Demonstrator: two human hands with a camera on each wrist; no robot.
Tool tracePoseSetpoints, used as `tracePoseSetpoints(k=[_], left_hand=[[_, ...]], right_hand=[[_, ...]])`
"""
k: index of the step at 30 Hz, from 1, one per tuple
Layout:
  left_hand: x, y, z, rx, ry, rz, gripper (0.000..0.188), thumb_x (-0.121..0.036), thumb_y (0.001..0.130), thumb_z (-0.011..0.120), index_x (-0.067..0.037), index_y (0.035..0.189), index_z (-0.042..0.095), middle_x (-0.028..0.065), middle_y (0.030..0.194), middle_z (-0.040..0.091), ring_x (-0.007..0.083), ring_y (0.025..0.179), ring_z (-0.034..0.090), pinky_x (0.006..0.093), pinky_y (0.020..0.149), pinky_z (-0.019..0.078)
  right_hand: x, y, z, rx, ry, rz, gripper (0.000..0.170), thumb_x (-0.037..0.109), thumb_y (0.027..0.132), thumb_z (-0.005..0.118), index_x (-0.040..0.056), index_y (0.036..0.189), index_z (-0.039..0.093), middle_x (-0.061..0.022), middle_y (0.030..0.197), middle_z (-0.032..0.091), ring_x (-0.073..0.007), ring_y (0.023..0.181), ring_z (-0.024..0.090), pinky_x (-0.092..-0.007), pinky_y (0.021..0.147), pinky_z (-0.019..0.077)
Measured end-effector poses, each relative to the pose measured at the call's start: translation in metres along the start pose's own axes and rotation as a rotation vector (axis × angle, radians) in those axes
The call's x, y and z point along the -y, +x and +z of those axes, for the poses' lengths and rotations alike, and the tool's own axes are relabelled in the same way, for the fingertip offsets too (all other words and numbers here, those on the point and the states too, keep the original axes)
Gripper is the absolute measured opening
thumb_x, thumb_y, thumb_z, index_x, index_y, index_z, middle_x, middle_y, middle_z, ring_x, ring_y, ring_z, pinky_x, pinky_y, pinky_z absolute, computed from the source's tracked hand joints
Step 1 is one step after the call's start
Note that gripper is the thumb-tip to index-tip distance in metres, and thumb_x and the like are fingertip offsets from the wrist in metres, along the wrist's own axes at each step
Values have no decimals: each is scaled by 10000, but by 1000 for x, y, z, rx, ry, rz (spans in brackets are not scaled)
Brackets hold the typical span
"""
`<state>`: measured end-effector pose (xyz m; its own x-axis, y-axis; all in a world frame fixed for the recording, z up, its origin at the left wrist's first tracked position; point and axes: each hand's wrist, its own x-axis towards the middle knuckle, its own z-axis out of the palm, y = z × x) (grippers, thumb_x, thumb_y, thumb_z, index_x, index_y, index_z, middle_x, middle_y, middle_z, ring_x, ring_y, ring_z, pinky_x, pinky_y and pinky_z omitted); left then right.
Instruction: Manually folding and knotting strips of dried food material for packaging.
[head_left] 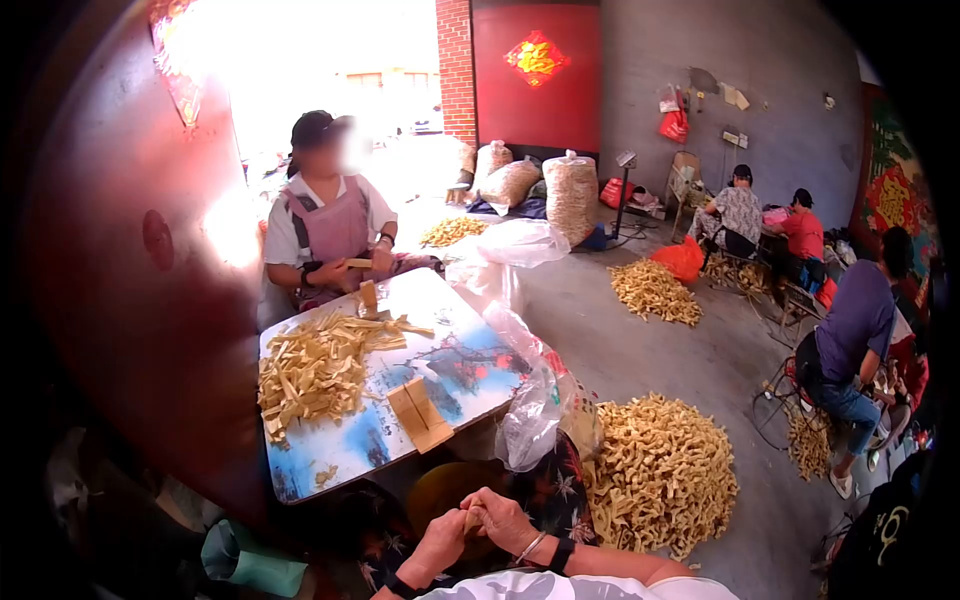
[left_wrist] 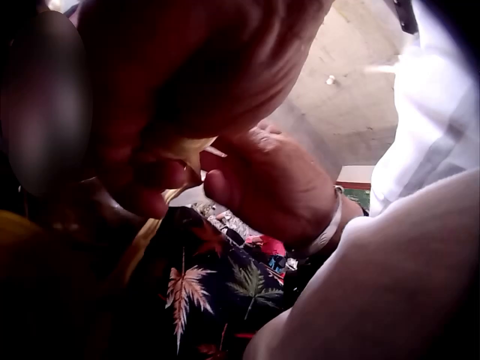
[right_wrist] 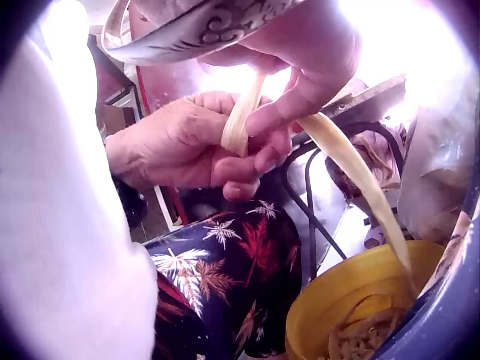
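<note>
My left hand (head_left: 440, 543) and right hand (head_left: 503, 520) meet low in front of me, above my lap. Between them is a pale yellow flat strip (right_wrist: 352, 169), pinched by the fingers of both hands. In the right wrist view it makes a loop at the left fingers, and its long tail hangs toward a yellow bucket (right_wrist: 330, 289). Twisted pale pieces lie in that bucket. The left wrist view shows a short part of the strip (left_wrist: 193, 156) between the fingertips; the left hand's shadowed back hides much of it.
A painted table (head_left: 440, 350) ahead bears a heap of strips (head_left: 315, 365) and a wooden block (head_left: 420, 413). Beyond sits a person (head_left: 330, 215). A large pile of twisted pieces (head_left: 660, 470) lies on the floor at right, beside a clear plastic bag (head_left: 535, 400).
</note>
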<state>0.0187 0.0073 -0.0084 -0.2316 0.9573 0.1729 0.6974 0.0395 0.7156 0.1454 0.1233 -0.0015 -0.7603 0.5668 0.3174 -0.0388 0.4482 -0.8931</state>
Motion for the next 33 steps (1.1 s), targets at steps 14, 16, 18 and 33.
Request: tracePoseSetpoints(k=[14, 16, 18, 33], left_hand=[[-32, 4, -1, -232, 649, 0, 118, -126, 867, 569, -50, 952, 597, 82, 779, 614, 212, 662, 673, 315, 548, 541], [-29, 5, -2, -218, 540, -110, 87, -131, 872, 571, -51, 905, 574, 117, 816, 633, 274, 679, 671, 381, 588, 550], [-25, 9, -4, -230, 404, -195, 90, -133, 878, 568, -44, 888, 563, 155, 852, 642, 336, 719, 663, 439, 637, 549], [-18, 7, -2, -332, 348, -43, 120, -87, 856, 602, -57, 933, 516, 210, 854, 601, 388, 800, 638, 437, 645, 542]], right_hand=[[-10, 10, 11, 15, 17, 277, 107, 131, 935, 626, 30, 967, 615, -36, 676, 647, -98, 574, 621, -252, 547, 496], [5, 10, 4, 98, 17, 237, 122, 134, 934, 629, 20, 964, 659, -41, 704, 672, -102, 576, 625, -257, 561, 505], [12, 13, 0, 117, -15, 158, 146, 155, 936, 631, 23, 990, 662, -57, 711, 679, -104, 571, 626, -257, 561, 506], [-12, 23, -18, 488, 122, 300, 163, 185, 937, 631, 30, 988, 639, -18, 900, 624, -113, 828, 584, -246, 715, 469]])
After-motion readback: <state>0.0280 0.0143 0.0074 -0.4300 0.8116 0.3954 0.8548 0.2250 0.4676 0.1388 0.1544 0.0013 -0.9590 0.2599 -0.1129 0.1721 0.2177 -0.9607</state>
